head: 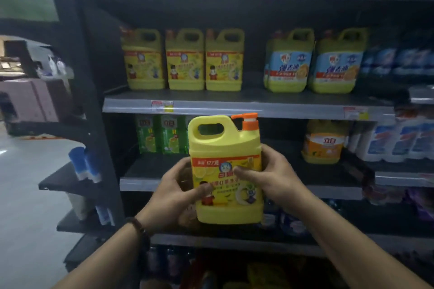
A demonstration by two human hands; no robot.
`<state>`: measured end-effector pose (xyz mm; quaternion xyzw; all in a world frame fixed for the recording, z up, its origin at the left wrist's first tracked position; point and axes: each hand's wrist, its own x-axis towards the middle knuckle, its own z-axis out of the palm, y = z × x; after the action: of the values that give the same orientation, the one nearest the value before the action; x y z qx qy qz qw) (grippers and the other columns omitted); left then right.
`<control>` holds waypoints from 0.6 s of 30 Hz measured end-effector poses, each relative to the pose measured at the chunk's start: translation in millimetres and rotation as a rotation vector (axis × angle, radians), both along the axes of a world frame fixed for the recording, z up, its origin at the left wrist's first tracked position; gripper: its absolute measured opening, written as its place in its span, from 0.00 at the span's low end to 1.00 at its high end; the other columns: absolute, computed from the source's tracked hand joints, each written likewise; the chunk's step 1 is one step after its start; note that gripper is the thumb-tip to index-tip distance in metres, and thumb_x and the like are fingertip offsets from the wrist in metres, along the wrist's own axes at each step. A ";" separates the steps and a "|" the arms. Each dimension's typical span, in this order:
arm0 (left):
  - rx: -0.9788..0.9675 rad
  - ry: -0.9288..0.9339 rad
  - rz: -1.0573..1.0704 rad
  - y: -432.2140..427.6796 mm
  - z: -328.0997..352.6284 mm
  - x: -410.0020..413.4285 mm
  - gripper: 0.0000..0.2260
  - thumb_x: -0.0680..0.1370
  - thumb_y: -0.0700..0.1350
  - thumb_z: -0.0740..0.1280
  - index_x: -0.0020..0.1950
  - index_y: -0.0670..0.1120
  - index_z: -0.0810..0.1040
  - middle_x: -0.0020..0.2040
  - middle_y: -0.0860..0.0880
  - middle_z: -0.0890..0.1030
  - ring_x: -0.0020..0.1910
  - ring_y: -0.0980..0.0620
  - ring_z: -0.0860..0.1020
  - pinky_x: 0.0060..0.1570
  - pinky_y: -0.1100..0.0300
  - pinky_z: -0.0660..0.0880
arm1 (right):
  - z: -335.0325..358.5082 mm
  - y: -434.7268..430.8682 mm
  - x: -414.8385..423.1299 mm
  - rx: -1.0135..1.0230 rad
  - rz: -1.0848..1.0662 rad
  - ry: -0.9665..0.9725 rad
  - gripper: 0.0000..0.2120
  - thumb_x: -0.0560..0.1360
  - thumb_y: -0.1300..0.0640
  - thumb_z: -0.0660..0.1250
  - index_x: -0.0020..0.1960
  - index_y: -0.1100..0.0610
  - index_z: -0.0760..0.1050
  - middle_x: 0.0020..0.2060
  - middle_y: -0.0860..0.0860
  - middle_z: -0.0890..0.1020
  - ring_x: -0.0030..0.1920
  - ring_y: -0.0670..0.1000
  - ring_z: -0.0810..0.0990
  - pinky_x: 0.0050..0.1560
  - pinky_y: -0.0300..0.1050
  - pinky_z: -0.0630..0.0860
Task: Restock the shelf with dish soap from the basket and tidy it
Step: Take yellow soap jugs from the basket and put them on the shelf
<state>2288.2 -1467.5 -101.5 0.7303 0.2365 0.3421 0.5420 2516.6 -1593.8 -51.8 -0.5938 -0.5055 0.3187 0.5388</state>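
Both hands on the dish soap jug (225,171), held upright in mid-air in front of the shelving, not on any board. Left hand (178,192) grips its left side with the thumb across the label. Right hand (270,176) grips the right side, thumb on the label too. Beaded bracelet (141,230) on the left wrist. The jug is yellow, with an orange pump cap (249,122) at top right and the handle at left.

Behind it is the lower shelf (328,176), a dark board: green pouches (162,134) at back left, an orange-label jug (323,143) to the right, white-and-blue bottles (399,141) further right.

Next shelf up (234,105), grey front rail with price tags: three matching yellow jugs (185,61) in a row at left, a gap, then two blue-label jugs (312,61).

The top shelf is blurred. At left, pale glossy floor (23,183) and end-cap racks with blue-capped bottles (84,164). Dim light.
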 end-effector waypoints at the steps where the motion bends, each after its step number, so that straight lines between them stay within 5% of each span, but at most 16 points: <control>1: -0.033 -0.055 -0.002 2.5 12.3 -0.1 0.25 0.77 0.39 0.76 0.72 0.51 0.76 0.66 0.46 0.83 0.65 0.46 0.83 0.60 0.44 0.82 | 14.2 5.7 -1.0 0.007 0.010 -0.004 0.27 0.69 0.51 0.81 0.66 0.47 0.78 0.56 0.45 0.88 0.56 0.48 0.89 0.54 0.53 0.86; 6: -0.110 -0.180 0.091 22.5 72.9 -2.6 0.20 0.77 0.39 0.75 0.68 0.49 0.79 0.60 0.45 0.87 0.59 0.42 0.86 0.56 0.40 0.84 | 74.0 33.0 -11.8 0.033 0.068 -0.069 0.26 0.73 0.48 0.80 0.67 0.38 0.74 0.53 0.37 0.88 0.53 0.39 0.87 0.45 0.39 0.84; 10: -0.122 -0.218 0.103 52.8 115.3 -17.6 0.22 0.76 0.39 0.75 0.69 0.50 0.79 0.63 0.45 0.86 0.61 0.44 0.85 0.59 0.40 0.82 | 105.2 57.7 -21.4 0.021 0.107 -0.138 0.31 0.71 0.55 0.83 0.70 0.44 0.75 0.59 0.40 0.87 0.60 0.43 0.86 0.62 0.50 0.84; 15: -0.037 -0.228 0.128 88.7 162.8 -28.7 0.21 0.77 0.40 0.73 0.69 0.52 0.78 0.61 0.46 0.87 0.60 0.45 0.86 0.57 0.46 0.84 | 141.7 107.2 -35.2 0.097 0.071 -0.098 0.24 0.73 0.56 0.81 0.66 0.48 0.78 0.55 0.41 0.88 0.57 0.43 0.88 0.57 0.50 0.85; 18: 0.026 -0.218 0.199 126.2 182.6 -32.4 0.20 0.78 0.45 0.74 0.69 0.55 0.77 0.60 0.50 0.87 0.58 0.50 0.86 0.53 0.52 0.85 | 160.3 153.0 -42.0 0.112 0.025 -0.047 0.22 0.73 0.54 0.81 0.64 0.48 0.79 0.52 0.43 0.89 0.54 0.47 0.89 0.59 0.58 0.86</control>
<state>2255.8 -1341.3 81.1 0.6687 0.2430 0.4744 0.5183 2474.6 -1440.8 108.6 -0.5637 -0.5425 0.2823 0.5552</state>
